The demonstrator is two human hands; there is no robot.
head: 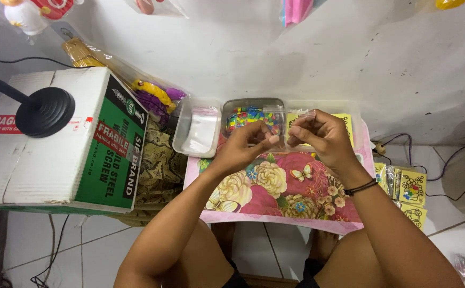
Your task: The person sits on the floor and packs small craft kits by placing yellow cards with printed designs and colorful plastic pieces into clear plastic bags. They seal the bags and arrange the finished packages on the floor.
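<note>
Both hands meet above the middle of the flowery surface [275, 200]. The left hand [241, 146] is pinched nearly closed, its fingertips on the edge of a small clear plastic bag [285, 127]. The right hand [323, 136] is curled and grips the same bag from the other side. Behind them, at the far edge, a grey tray [231, 106] holds many little colourful beads [246, 117]. Beside it, at the far left corner, a clear tub [182, 140] holds empty clear bags [201, 130].

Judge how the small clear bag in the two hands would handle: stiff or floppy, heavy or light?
The clear bag looks like thin film, so probably floppy. Fingertips of the left hand and right hand alone hold it up, so likely very light, perhaps slippery.
</note>
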